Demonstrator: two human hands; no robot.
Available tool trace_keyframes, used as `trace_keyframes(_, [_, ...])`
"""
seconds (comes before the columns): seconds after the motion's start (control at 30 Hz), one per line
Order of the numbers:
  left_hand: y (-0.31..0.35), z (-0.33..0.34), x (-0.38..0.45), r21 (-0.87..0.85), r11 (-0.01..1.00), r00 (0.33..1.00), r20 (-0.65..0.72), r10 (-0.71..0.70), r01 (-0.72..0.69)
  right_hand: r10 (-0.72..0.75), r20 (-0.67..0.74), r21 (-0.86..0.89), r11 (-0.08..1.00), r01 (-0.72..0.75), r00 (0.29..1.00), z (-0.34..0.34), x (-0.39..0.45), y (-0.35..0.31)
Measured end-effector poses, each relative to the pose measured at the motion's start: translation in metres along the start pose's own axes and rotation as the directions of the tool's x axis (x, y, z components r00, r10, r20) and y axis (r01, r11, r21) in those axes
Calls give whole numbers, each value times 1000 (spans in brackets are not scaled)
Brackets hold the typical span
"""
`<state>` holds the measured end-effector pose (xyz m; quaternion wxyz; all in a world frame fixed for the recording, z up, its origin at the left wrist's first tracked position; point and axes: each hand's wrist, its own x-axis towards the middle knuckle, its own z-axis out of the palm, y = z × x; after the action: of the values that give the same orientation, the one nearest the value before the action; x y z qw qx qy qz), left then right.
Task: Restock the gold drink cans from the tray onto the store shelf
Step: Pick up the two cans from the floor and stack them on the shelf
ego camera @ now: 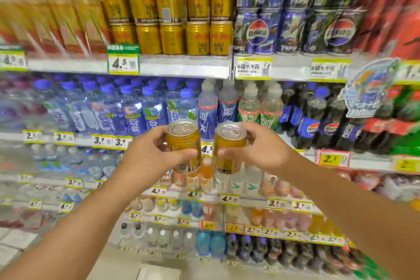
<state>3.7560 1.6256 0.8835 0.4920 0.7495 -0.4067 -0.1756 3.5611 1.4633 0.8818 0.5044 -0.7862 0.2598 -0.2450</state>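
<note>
My left hand [150, 154] grips one gold can [185, 146] and my right hand [261, 148] grips another gold can [229, 149]. Both cans are upright, side by side at chest height in front of the water bottle shelf, silver tops showing. Well above them, on the top shelf [184, 66], stands the stock of gold cans [168, 18], stacked two high in a row of several. The tray is not in view.
Gold and red cartons [56, 25] stand left of the stacked cans, blue cola cans [291, 13] to their right. Below are shelves of water bottles [118, 107] and dark cola bottles [329, 120], with yellow price tags along each edge. Tiled floor shows at bottom left.
</note>
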Motion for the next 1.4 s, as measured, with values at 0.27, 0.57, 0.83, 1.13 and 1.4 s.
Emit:
trace_keyframes(0.27, [56,-35,32,-110,994,999,39,0,5,-13,12,-41,999,14,1000,-30,34,-55])
trace_keyframes(0.57, [73,-78,112,-163,983,988,115,108,-88,-49,-91,-57,997,44,995,-29,113,-121])
trace_keyframes(0.83, [76,-87,148,-162,983,979,167,115,-87,-151,-197,-208,972,110,969,-60,195,-209])
trace_keyframes(1.13, [87,-77,163,-156,984,983,150,107,-84,-122,-206,-255,965,67,971,-65,257,-222])
trace_keyframes(1.4, [91,-74,167,-163,983,982,150,115,-90,-107,-239,-243,969,47,965,-59,273,-206])
